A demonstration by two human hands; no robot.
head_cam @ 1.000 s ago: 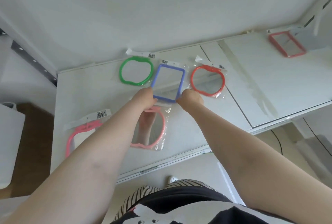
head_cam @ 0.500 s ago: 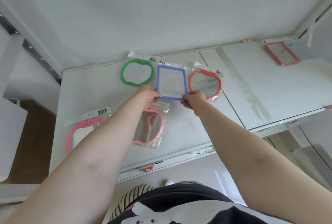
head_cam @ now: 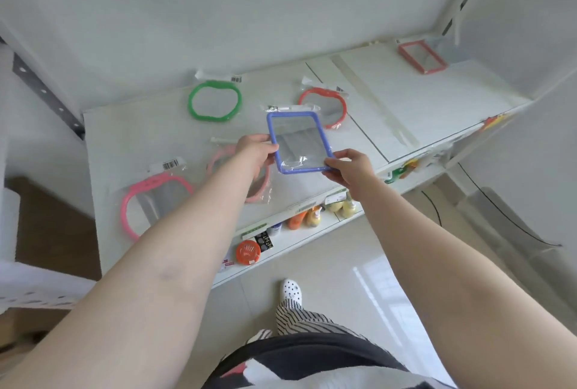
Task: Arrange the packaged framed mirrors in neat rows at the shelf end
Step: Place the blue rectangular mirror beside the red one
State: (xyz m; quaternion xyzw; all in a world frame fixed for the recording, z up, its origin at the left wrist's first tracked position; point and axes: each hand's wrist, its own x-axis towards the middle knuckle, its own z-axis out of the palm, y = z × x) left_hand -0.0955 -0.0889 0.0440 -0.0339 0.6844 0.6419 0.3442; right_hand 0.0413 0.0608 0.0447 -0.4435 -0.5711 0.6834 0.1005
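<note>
The blue rectangular packaged mirror (head_cam: 298, 140) is lifted off the white shelf (head_cam: 412, 107), tilted toward me. My left hand (head_cam: 256, 151) grips its left edge and my right hand (head_cam: 348, 165) pinches its lower right corner. On the shelf lie a green apple-shaped mirror (head_cam: 214, 101) at the back, an orange-red one (head_cam: 334, 101) partly behind the blue frame, a light pink one (head_cam: 262, 182) mostly under my left arm, and a bright pink one (head_cam: 146, 198) at the front left. A red rectangular mirror (head_cam: 421, 56) lies far right at the back.
The shelf's back wall (head_cam: 249, 14) and a perforated upright (head_cam: 43, 92) bound the left end. A lower shelf holds small bottles (head_cam: 307, 217) and an orange round item (head_cam: 248, 252). Tiled floor and my shoe (head_cam: 292, 290) lie below.
The blue mirror, which lay between the green and orange-red ones, has been raised off the shelf and pulled toward me in both hands. The camera has tipped down, showing the lower shelf.
</note>
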